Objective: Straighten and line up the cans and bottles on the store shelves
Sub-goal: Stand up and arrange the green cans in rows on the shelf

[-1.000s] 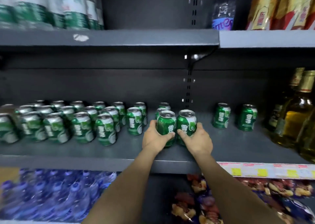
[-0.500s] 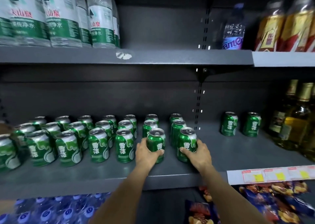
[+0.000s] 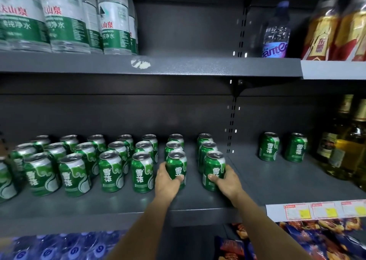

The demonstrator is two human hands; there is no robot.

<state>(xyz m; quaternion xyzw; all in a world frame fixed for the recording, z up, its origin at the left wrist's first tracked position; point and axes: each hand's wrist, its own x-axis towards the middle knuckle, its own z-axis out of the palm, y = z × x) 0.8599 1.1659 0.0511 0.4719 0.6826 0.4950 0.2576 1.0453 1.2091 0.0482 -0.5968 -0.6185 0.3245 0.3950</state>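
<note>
Green beer cans filled the left and middle of the dark metal shelf (image 3: pixel 198 206) I was looking down on, standing upright in short files running from front edge to back wall. My left hand (image 3: pixel 168 182) was wrapped around the front can of one file (image 3: pixel 176 167), thumb across its label, and my right hand (image 3: pixel 227 181) was curled the same way round the front can of the next file (image 3: pixel 214 169); the two hands were apart, each clamped on its own can with a gap of bare shelf between them. Behind each held can stood two more in line. I judged the step in hand to be setting these two front cans square with the row of fronts to their left (image 3: pixel 142 171), labels outward. Two stray cans (image 3: pixel 283 147) stood well apart to the right, beyond the slotted upright, near the amber bottles (image 3: pixel 344 151) at the shelf's far right end. The next move, as I read it, called for easing both held cans level with their neighbours and closing the uneven gap between files, then reaching right for the strays without knocking the glass. Water bottles (image 3: pixel 65 18) on the upper shelf looked orderly enough; the leftmost cans seemed loosely staggered and would likely want attention afterwards.
</note>
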